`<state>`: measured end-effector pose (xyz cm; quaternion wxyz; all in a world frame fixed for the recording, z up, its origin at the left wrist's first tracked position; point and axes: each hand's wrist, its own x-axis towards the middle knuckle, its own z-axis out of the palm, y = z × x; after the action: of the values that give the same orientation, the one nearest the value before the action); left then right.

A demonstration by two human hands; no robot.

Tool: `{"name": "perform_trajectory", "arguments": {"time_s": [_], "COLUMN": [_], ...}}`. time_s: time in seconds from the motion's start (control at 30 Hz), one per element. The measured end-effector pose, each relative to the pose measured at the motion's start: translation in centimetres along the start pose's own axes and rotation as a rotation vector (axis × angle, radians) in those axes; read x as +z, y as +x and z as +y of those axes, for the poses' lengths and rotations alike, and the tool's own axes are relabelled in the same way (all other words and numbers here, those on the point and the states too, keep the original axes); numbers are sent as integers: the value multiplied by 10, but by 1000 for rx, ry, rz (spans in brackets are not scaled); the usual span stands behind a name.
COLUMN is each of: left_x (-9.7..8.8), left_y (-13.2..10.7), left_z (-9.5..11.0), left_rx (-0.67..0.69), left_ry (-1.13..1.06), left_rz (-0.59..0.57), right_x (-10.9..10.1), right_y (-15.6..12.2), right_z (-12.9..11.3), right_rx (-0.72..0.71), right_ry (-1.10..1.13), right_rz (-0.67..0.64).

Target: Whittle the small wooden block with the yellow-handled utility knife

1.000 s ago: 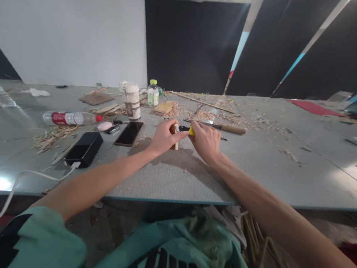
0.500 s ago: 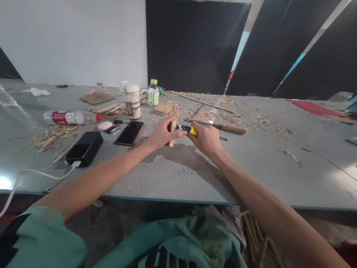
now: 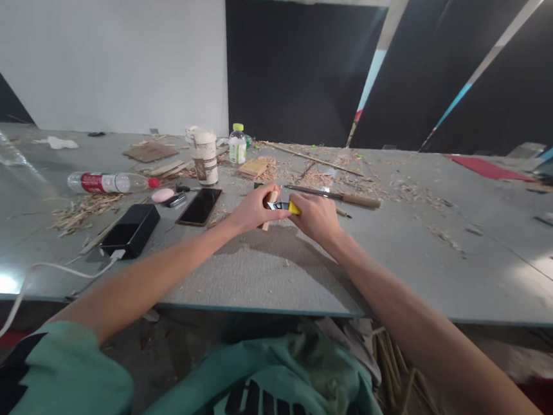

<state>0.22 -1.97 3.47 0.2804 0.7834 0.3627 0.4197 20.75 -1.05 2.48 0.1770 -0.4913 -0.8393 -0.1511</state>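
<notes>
In the middle of the head view, my left hand [image 3: 253, 209] grips a small pale piece of wood [image 3: 266, 225] between thumb and fingers, just above the table. My right hand [image 3: 318, 216] is closed round a yellow and black utility knife [image 3: 294, 208]. Its blade points left and lies across the wood, by my left thumb. Most of the knife's handle is hidden in my right fist. Behind my right hand lies a long tool with a wooden handle [image 3: 361, 201] and a dark blade. A thin stick pokes out beside that hand.
On the grey table [image 3: 261, 277], left of my hands, lie a phone [image 3: 200, 206], a black power bank [image 3: 130, 230] with a white cable and a red-labelled bottle [image 3: 109, 183]. Behind stand a paper cup [image 3: 205, 156] and a green-capped bottle [image 3: 237, 145], with wood shavings [image 3: 308, 171] scattered around.
The knife blade has come to lie across the wood, with more of it showing. The wood has tilted in my left hand. My right hand has shifted slightly; nothing was let go.
</notes>
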Motion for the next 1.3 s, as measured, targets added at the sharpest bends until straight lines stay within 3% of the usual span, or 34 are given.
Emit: {"name": "perform_trajectory", "arguments": {"time_s": [0.43, 0.67, 1.0, 1.3], "left_x": [-7, -6, -4, 0], "left_y": [2, -1, -2, -3], "left_z": [-1, 7, 13, 11], "left_rx": [-35, -28, -60, -58], "left_ry": [7, 126, 98, 114], "left_rz": [-43, 34, 52, 102], "right_x": [3, 0, -2, -7], "right_y": [-2, -3, -6, -6], "right_z": [-7, -9, -12, -16], "right_rx": [54, 87, 108, 167], "right_ry": [-28, -41, -49, -35], "right_rz": [40, 42, 129, 131]}}
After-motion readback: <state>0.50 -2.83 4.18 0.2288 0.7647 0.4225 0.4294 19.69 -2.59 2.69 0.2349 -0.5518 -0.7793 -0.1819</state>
